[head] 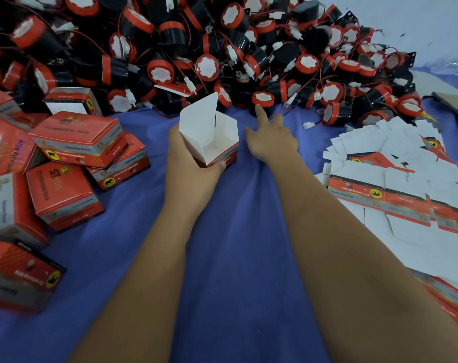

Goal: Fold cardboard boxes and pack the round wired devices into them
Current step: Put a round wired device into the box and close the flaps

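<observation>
At the centre of the blue cloth [238,258], the left hand [188,158] grips an open box [209,137] from below and behind, fingers curled round its red lower wall, thumb across the front; the box stands mouth up, white inside, its lid flap raised toward 12 o'clock. Just beside it at 3 o'clock, the right hand [271,138] reaches forward with fingers loose and holding nothing, the index finger stretched out so its tip touches a round wired device [262,99] at the near edge of the heap of devices [222,48] (black bodies, red rims, white faces, thin red wires) that fills the far side from 10 to 2 o'clock. Closed red boxes [76,142] lie tumbled at 9 o'clock. Flat unfolded box blanks [395,179], white side mostly up, spread out at 3 to 4 o'clock.
</observation>
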Tool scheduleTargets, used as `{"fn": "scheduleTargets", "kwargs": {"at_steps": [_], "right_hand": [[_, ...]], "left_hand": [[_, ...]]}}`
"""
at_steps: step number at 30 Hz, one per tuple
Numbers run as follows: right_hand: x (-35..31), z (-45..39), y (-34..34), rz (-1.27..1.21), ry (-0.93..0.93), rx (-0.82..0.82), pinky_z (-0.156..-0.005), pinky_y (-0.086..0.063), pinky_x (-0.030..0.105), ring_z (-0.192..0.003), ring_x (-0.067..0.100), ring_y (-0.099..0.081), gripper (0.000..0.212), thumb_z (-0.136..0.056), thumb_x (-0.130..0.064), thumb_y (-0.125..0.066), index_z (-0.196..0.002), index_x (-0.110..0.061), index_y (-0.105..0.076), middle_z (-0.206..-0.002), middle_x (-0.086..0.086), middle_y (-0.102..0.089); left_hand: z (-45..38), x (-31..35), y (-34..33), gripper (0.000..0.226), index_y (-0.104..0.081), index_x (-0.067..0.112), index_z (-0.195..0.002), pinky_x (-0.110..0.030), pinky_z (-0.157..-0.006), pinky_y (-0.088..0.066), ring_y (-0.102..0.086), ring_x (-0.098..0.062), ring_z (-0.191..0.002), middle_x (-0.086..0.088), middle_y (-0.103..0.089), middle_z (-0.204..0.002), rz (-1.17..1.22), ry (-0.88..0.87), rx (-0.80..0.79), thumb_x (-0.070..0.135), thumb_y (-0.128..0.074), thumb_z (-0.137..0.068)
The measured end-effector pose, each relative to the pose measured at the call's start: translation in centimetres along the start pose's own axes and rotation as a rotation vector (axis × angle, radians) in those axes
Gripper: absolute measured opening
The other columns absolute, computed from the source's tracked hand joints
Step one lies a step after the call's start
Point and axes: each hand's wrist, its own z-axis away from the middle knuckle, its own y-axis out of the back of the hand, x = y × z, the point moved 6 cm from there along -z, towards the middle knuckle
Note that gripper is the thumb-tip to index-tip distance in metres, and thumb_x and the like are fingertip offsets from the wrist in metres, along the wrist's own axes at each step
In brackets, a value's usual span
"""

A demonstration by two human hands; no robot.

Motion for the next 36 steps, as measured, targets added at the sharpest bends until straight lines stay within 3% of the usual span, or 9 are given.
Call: {"fn": "scheduleTargets", "kwargs": {"at_steps": [4,11,13,16,20,24,27,31,36], "right_hand": [[-0.2,-0.1,-0.3,0.115,0.014,0.055,-0.074,-0.034,0.039,-0.121,0.036,-0.045,0.049,-0.103,-0.042,-0.033,-0.139,-0.01,-0.041,-0.149,0.01,-0.027],[0.4,0.0,0.4,-0.044,0.019,0.139,-0.068,-0.033,0.035,-0.108,0.039,-0.053,0.012,-0.096,-0.011,-0.047,-0.098,-0.002,-0.055,-0.125,0.018,-0.05],[0.5,0.0,0.4,-0.013,0.046,0.106,-0.069,-0.034,0.034,-0.11,0.039,-0.053,0.017,-0.097,-0.012,-0.045,-0.104,-0.003,-0.057,-0.132,0.017,-0.047],[0.6,0.1,0.2,0.056,0.065,0.053,-0.072,-0.036,0.036,-0.114,0.04,-0.05,0.038,-0.1,-0.021,-0.04,-0.137,-0.012,-0.048,-0.146,0.012,-0.033],[0.1,0.0,-0.1,0.161,0.092,0.07,-0.07,-0.034,0.039,-0.114,0.041,-0.049,0.041,-0.102,-0.028,-0.035,-0.14,-0.013,-0.039,-0.144,0.013,-0.034],[-0.1,-1.0,-0.1,0.156,0.091,0.106,-0.063,-0.032,0.037,-0.104,0.039,-0.055,0.038,-0.102,-0.026,-0.039,-0.134,-0.007,-0.039,-0.137,0.013,-0.041],[0.3,-1.7,0.4,0.081,0.047,0.198,-0.049,-0.022,0.03,-0.094,0.037,-0.057,0.023,-0.098,-0.012,-0.045,-0.12,-0.004,-0.048,-0.129,0.013,-0.048],[-0.1,-0.9,0.2,-0.141,0.003,0.257,-0.048,-0.017,0.03,-0.08,0.032,-0.048,0.004,-0.09,-0.009,-0.048,-0.094,-0.009,-0.047,-0.1,0.012,-0.054],[-1.7,2.1,-0.5,-0.453,0.025,0.203,-0.049,-0.018,0.032,-0.066,0.024,-0.04,0.019,-0.082,-0.009,-0.051,-0.075,-0.018,-0.036,-0.068,-0.001,-0.042]], "left_hand": [[-0.1,-0.1,-0.1,0.074,-0.028,0.036,-0.125,0.001,-0.075,-0.04,-0.048,0.02,-0.097,0.02,-0.048,-0.12,-0.011,-0.004,-0.009,0.015,-0.082,-0.078],[0.0,-0.1,-0.1,0.072,-0.034,0.029,-0.133,0.003,-0.071,-0.039,-0.047,0.028,-0.09,0.024,-0.048,-0.113,-0.014,0.002,-0.013,0.012,-0.08,-0.079],[0.0,0.0,-0.1,0.075,-0.035,0.022,-0.138,0.002,-0.071,-0.04,-0.047,0.026,-0.091,0.021,-0.049,-0.116,-0.016,0.002,-0.016,0.01,-0.08,-0.079],[0.0,0.1,-0.1,0.077,-0.034,0.02,-0.139,0.0,-0.076,-0.042,-0.051,0.016,-0.1,0.017,-0.049,-0.122,-0.012,-0.003,-0.014,0.011,-0.081,-0.079],[0.0,0.2,-0.1,0.079,-0.034,0.022,-0.14,-0.001,-0.077,-0.042,-0.053,0.005,-0.104,0.014,-0.049,-0.127,-0.014,0.001,-0.007,0.015,-0.083,-0.079],[-0.1,0.0,-0.1,0.075,-0.035,0.029,-0.134,0.002,-0.072,-0.04,-0.05,0.018,-0.096,0.021,-0.05,-0.118,-0.009,0.007,0.0,0.017,-0.083,-0.078],[-0.2,-0.2,-0.2,0.074,-0.031,0.039,-0.126,0.003,-0.071,-0.04,-0.048,0.027,-0.093,0.029,-0.048,-0.111,-0.005,0.012,-0.003,0.019,-0.084,-0.078],[-0.2,-0.2,-0.2,0.079,-0.035,0.029,-0.136,0.0,-0.075,-0.043,-0.053,0.01,-0.102,0.021,-0.051,-0.122,0.004,0.025,0.01,0.022,-0.086,-0.076],[-0.4,-0.2,0.7,0.078,-0.036,0.017,-0.136,-0.004,-0.075,-0.045,-0.056,0.006,-0.104,0.011,-0.056,-0.124,0.048,0.023,0.122,0.021,-0.085,-0.076]]}}
